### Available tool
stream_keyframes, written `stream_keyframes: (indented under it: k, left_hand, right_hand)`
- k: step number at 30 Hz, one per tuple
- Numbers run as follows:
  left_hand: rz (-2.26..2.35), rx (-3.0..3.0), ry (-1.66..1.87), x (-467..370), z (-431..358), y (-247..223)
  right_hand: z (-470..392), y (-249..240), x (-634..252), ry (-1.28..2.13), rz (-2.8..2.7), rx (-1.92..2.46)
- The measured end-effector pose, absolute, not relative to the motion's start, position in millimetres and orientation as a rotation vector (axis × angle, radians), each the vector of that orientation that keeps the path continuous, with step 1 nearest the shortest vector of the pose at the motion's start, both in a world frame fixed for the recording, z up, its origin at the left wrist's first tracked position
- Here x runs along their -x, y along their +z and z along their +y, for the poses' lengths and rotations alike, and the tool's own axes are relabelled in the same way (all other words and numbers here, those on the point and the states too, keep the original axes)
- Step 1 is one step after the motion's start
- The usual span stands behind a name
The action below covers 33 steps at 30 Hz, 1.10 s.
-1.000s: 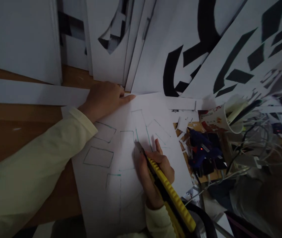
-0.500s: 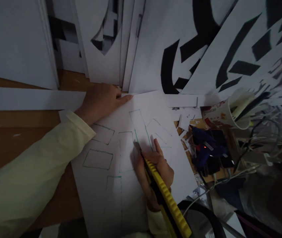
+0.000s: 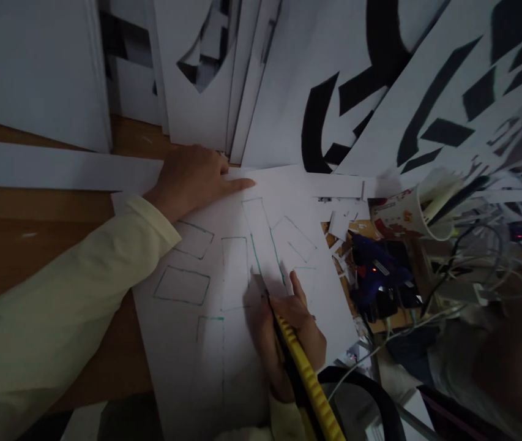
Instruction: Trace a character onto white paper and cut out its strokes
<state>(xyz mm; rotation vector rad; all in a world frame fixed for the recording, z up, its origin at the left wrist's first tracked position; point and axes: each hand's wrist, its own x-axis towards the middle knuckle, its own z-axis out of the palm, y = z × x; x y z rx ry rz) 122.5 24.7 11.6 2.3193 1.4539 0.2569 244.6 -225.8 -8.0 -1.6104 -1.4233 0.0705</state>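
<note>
A white sheet [image 3: 173, 355], marked with several rectangles in green and dark lines, lies on the wooden table. My left hand [image 3: 190, 182] rests on its upper left part, one finger stretched out along the surface. My right hand [image 3: 304, 334] is wrapped round a yellow and black utility knife [image 3: 304, 367]. The knife's blade tip touches the sheet, or is just over it, at the left line of a long slanted rectangle. My right hand's shadow darkens the sheet beside the blade. Its lower fingers are partly hidden behind the knife.
White boards with black cut-out shapes [image 3: 318, 128] lean along the back. To the right are a paper cup [image 3: 401, 211] holding tools, a dark blue glue gun [image 3: 375, 266], white scraps and loose cables [image 3: 402, 335]. A white strip [image 3: 59, 166] lies at the left.
The knife and my right hand have slid a little down the slanted line, toward me. My left hand stays on the sheet. The view has shifted slightly.
</note>
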Motion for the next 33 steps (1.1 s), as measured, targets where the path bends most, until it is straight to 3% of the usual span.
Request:
stream_keyframes:
  k: [33]
  left_hand:
    - [1.498, -2.192, 0.240, -128.3, 20.5, 12.5]
  right_hand:
    - [-210.5, -5.7, -245.4, 0.078, -1.548, 1.570]
